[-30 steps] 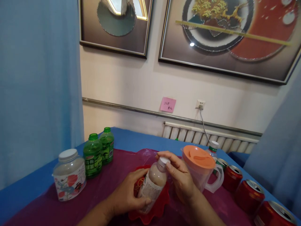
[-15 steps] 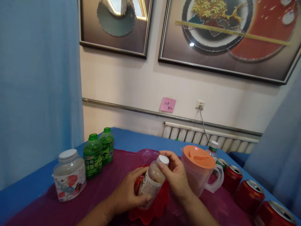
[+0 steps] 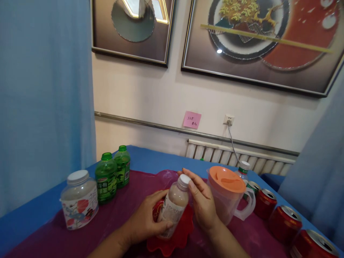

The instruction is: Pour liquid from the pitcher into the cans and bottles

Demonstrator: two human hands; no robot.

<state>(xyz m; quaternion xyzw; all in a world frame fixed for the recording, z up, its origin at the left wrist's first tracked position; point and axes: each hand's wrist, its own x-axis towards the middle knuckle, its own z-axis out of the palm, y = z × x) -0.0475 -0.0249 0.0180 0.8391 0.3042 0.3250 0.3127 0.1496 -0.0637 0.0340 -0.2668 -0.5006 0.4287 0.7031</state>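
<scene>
Over the red dish (image 3: 185, 231), in the head view, your left hand (image 3: 149, 216) is closed around the bottle (image 3: 173, 208), which tilts with its cap (image 3: 184, 181) up towards your right hand (image 3: 203, 200). That grip on the body likely steadies it and leaves the top free; your right hand curves narrowly about the cap, though I cannot tell whether it presses there or stands just off. Whether the bottle's base touches the dish is hidden. To your left, the jar (image 3: 80, 204) and 2 green bottles (image 3: 106, 179) stand well apart from your hand, with purple sheet (image 3: 139, 188) between, so that side gives you more room. To your right it is tighter: the jug (image 3: 223, 206) stands just beside your hand, its handle (image 3: 252, 206) turned outwards. Beyond it, 3 red cans (image 3: 285, 222) and a green can (image 3: 253, 186) line the right part of the table (image 3: 153, 161), seemingly to leave you the middle.
</scene>
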